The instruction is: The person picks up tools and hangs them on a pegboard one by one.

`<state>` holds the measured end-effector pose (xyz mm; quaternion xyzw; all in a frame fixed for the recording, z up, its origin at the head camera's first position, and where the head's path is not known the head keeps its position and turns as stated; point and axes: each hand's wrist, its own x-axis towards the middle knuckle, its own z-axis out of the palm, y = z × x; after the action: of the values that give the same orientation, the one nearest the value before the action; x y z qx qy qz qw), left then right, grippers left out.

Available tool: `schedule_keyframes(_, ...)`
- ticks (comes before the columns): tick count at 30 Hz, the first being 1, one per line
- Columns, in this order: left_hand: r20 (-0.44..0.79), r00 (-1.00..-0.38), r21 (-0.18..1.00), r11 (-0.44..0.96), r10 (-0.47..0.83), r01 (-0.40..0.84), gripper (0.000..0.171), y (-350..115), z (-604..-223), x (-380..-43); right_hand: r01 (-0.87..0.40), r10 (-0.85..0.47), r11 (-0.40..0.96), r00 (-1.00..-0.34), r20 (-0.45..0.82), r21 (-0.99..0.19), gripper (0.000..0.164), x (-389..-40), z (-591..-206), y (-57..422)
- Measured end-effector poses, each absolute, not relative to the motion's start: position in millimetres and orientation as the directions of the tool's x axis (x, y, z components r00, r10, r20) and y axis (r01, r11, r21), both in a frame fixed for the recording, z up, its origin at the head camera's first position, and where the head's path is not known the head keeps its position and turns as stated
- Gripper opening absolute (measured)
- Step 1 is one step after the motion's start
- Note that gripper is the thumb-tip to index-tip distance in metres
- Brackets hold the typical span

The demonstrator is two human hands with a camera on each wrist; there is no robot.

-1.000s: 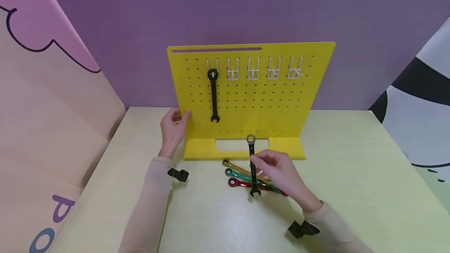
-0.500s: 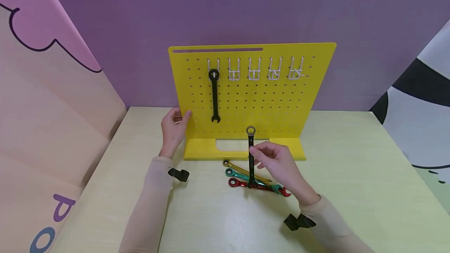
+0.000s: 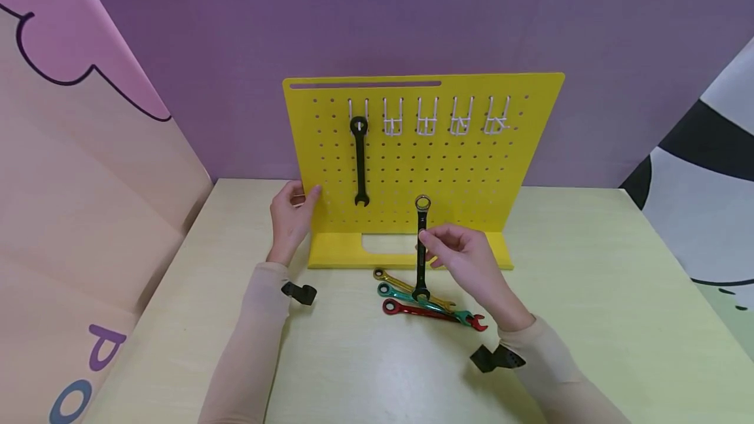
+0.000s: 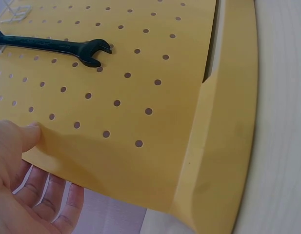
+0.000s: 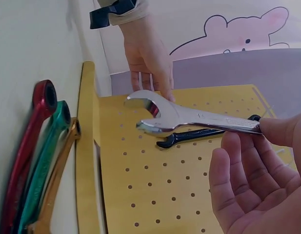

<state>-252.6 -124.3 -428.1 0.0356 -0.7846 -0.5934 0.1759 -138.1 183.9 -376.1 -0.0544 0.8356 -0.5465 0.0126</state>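
My left hand (image 3: 288, 224) holds the left edge of a yellow pegboard (image 3: 448, 169); in the left wrist view the thumb lies on its front face and the fingers reach behind. A combination wrench (image 3: 421, 264) is pinched between thumb and fingers of my right hand (image 3: 471, 264). It stands nearly upright, ring end up, in front of the board's lower part. It looks dark in the head view but shiny silver in the right wrist view (image 5: 189, 117). A black wrench (image 3: 360, 165) hangs by its ring from the leftmost hook.
Several white wire hooks (image 3: 427, 124) line the board's upper part, right of the hung wrench. On the table (image 3: 353, 365), before the board's base, lie a gold wrench (image 3: 393, 278), a green wrench (image 3: 396, 292) and a red wrench (image 3: 412, 310). A purple wall (image 3: 377, 12) stands behind.
My right hand has lifted the held wrench up toward the pegboard, away from the three wrenches on the table. The left hand stays at the board's edge.
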Motion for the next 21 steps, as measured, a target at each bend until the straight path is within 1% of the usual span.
schedule_keyframes(5,0.246,-0.933,0.941,0.295,-0.264,0.165,0.032,-125,-430,-252,-0.093,-0.100,0.393,-0.993,0.058,-0.915,0.034,-144,-372,180)
schedule_keyframes(13,0.286,-0.921,0.927,0.318,-0.266,0.196,0.031,-125,-432,-254,-0.104,-0.095,0.319,-0.992,0.077,-0.942,0.036,-153,-365,175)
schedule_keyframes(21,0.287,-0.920,0.928,0.317,-0.269,0.197,0.029,-125,-431,-254,-0.107,-0.084,0.280,-0.993,0.086,-0.954,0.035,-158,-363,170)
